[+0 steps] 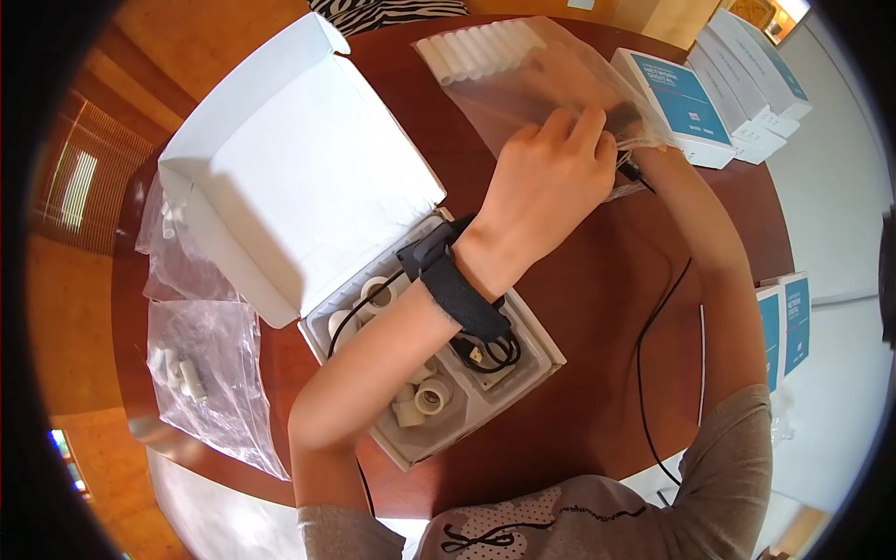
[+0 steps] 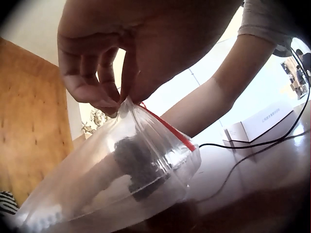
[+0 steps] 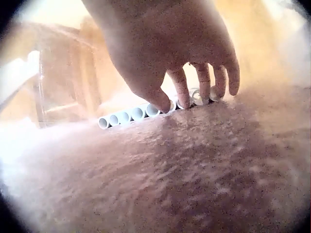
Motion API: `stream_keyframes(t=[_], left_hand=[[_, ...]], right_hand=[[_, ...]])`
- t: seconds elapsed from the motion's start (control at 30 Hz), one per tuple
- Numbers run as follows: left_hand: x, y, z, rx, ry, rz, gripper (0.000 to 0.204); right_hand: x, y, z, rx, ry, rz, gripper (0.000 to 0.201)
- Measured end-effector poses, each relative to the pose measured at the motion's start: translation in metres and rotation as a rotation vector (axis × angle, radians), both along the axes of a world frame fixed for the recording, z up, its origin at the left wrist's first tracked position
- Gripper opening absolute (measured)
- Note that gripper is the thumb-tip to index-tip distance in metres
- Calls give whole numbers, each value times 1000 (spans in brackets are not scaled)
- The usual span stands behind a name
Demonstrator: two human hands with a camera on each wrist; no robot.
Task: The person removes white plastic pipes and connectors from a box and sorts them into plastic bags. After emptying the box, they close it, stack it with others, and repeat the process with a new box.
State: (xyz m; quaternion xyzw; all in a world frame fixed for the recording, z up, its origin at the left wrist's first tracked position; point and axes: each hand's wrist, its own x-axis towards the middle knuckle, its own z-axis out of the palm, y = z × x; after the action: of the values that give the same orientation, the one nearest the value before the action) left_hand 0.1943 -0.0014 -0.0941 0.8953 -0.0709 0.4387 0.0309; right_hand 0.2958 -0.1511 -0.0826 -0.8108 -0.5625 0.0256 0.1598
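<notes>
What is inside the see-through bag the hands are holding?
Inside the clear bag sits a dark lumpy thing, pinched at the top by the left hand. What it is stays blurry.

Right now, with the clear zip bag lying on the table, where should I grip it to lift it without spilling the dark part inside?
Probably pinch the clear zip bag at its red-striped mouth, coming from above, where the left hand pinches it already. The dark part sits lower in the bag, so a raised mouth keeps it in.
</notes>
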Motion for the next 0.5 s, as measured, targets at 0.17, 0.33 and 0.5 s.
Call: stream_keyframes(t=[0.17, 0.33, 0.5], left_hand=[[-7, 5, 11, -91, 92, 11, 9], [-51, 24, 60, -441, 197, -81, 14], [-165, 45, 75, -352, 729, 183, 20]], right_hand=[[-5, 6, 16, -51, -31, 88, 21], [9, 54, 12, -187, -187, 491, 22], [-87, 39, 57, -303, -153, 41, 18]])
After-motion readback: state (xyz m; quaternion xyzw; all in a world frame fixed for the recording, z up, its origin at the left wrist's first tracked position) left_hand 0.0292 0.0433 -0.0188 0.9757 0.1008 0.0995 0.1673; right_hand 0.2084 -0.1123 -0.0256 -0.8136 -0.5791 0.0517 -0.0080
